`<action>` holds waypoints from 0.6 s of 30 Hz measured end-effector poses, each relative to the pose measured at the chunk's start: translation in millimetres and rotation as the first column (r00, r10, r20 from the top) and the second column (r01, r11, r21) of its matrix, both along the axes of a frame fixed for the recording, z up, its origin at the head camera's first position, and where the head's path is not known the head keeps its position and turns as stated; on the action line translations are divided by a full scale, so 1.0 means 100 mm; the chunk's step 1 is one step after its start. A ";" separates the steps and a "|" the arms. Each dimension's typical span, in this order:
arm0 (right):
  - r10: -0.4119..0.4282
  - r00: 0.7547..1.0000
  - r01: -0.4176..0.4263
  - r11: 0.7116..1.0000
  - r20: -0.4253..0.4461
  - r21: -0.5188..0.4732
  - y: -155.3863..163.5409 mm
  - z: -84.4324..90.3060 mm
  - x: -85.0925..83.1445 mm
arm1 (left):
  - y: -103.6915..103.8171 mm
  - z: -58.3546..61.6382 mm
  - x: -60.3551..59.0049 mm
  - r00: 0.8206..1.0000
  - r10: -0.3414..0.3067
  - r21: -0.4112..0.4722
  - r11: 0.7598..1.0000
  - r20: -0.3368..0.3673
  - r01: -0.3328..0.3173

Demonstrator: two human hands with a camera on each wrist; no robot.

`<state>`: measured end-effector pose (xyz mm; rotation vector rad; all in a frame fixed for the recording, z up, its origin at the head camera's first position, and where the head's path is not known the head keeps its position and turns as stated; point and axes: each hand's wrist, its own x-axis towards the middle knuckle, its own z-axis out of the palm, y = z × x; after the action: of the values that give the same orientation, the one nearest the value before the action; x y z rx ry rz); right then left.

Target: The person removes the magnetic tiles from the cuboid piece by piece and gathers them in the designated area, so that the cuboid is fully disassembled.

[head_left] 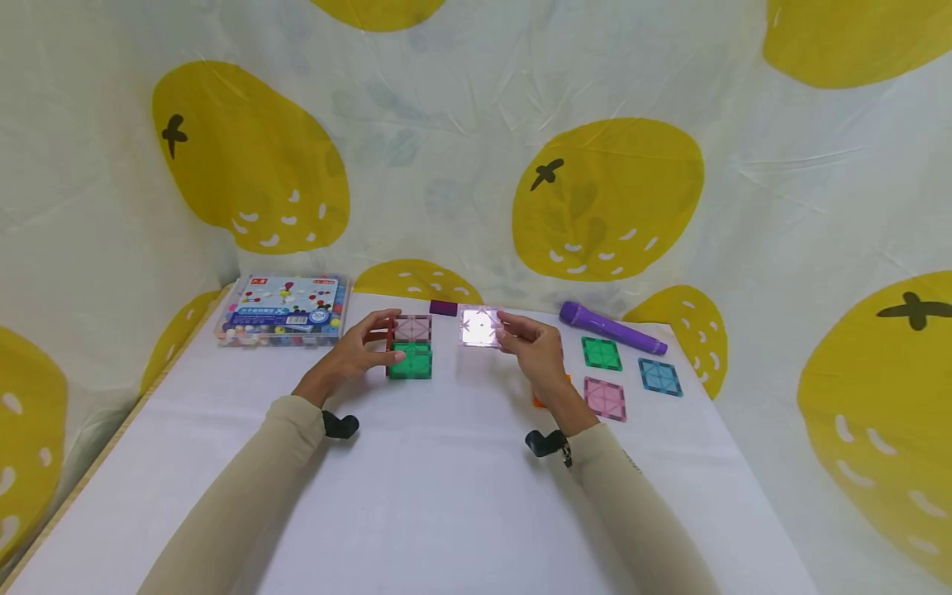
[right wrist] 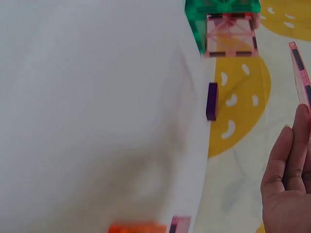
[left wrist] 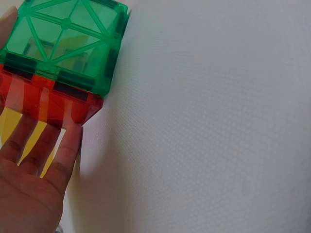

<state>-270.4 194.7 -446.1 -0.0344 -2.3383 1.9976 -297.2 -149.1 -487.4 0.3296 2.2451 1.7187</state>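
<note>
My left hand [head_left: 347, 357] holds a small structure of see-through magnetic tiles, its thumb by the green tile [head_left: 412, 364]. In the left wrist view, its fingers lie against the red side tile [left wrist: 48, 99]. A pale pink tile [head_left: 411, 329] stands upright at the structure's back. To the right, my right hand [head_left: 537, 351] pinches a pale pink magnetic tile [head_left: 479, 327] by its right edge, raised and apart from the structure. Bright glare covers the tile's middle. The right wrist view catches that tile [right wrist: 299, 65] nearly edge-on, above the fingertips.
A dark purple block [head_left: 444, 307] lies at the table's back. Loose green [head_left: 602, 353], blue [head_left: 660, 377] and pink [head_left: 605, 399] tiles lie right, near a purple microphone [head_left: 613, 328]. My right wrist partly hides an orange tile [head_left: 539, 402]. A clear bead box [head_left: 286, 310] sits back left.
</note>
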 end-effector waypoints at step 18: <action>-0.188 0.972 0.166 0.973 0.138 0.158 1.11 -0.02 0.41 | 0.00 0.02 0.02 1.000 0.002 -0.012 1.000 0.001 -0.002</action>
<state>-229.5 305.7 -448.3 -0.3876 -2.4649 1.7963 -295.6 -149.5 -485.3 0.3238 2.2550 1.7054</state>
